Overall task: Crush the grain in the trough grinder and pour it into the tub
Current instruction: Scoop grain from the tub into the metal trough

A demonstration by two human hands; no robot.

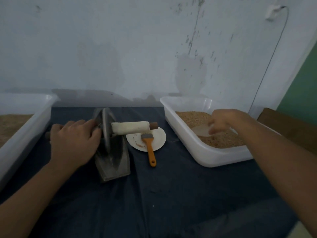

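Left hand curled round the wheel axle's near handle, grinding wheel standing in the trough grinder at nine o'clock, right hand pinching a translucent scoop over grain in the white tub at three o'clock, orange brush on a plate between
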